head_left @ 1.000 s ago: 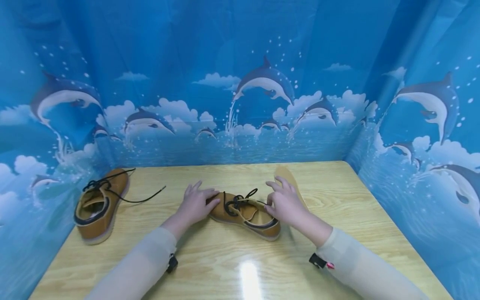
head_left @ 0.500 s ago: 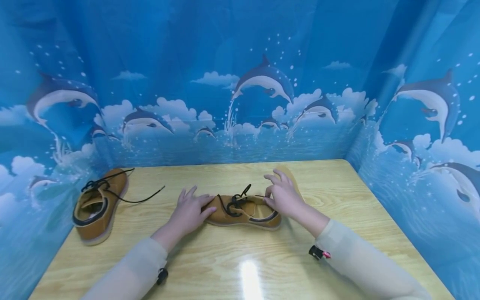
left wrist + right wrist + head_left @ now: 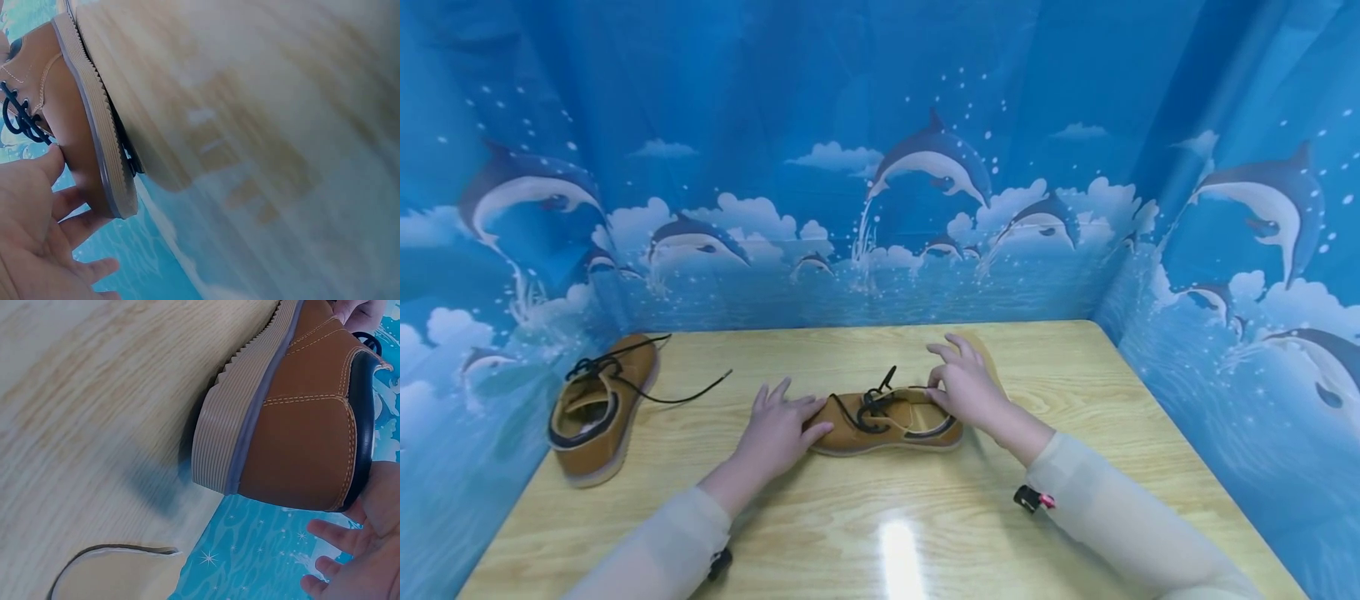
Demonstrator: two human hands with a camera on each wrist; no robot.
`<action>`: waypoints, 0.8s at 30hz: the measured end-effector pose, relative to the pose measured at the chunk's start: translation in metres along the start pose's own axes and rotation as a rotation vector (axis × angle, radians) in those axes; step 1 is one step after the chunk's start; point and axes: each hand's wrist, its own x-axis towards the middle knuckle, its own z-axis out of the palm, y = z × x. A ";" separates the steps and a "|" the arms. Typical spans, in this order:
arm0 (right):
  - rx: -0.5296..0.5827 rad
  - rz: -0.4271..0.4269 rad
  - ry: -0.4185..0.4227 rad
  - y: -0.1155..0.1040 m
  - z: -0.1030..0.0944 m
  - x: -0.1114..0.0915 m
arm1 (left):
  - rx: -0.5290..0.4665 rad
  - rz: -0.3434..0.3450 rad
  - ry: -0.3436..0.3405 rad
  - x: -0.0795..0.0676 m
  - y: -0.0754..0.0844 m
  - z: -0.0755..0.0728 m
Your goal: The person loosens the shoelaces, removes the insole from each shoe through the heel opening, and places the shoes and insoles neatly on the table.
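A brown lace-up shoe (image 3: 850, 433) with black laces stands on the table, its toe to the left and its opening facing up. My left hand (image 3: 777, 435) grips the toe; in the left wrist view the thumb (image 3: 53, 164) lies on the upper and other fingers reach round the toe's far side. At the heel end, my right hand (image 3: 966, 385) pinches the collar, its other fingers raised. The right wrist view shows the heel (image 3: 294, 456) close up with that hand beside it. A tan insole (image 3: 983, 352) lies flat behind my right hand, partly hidden by it.
A second brown shoe (image 3: 597, 454) stands at the table's left edge, its loose black lace (image 3: 681, 401) trailing right. Blue dolphin-print curtains (image 3: 737, 167) enclose the back and sides of the wooden table (image 3: 820, 533).
The shoe has turned so that it lies more level across the table, its heel swung away from me. My left hand has shifted slightly left with the toe.
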 end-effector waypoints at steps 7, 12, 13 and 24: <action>0.002 0.008 -0.017 0.001 0.000 0.003 | 0.020 -0.016 0.008 -0.002 0.003 0.001; -0.012 0.000 -0.011 0.001 0.000 0.003 | 0.006 -0.016 0.011 -0.004 0.003 0.001; -0.017 0.001 -0.009 0.002 -0.001 0.002 | 0.001 -0.013 0.011 -0.004 0.003 0.000; -0.043 -0.014 0.026 0.003 -0.004 -0.003 | -0.041 0.027 -0.005 -0.005 -0.004 0.001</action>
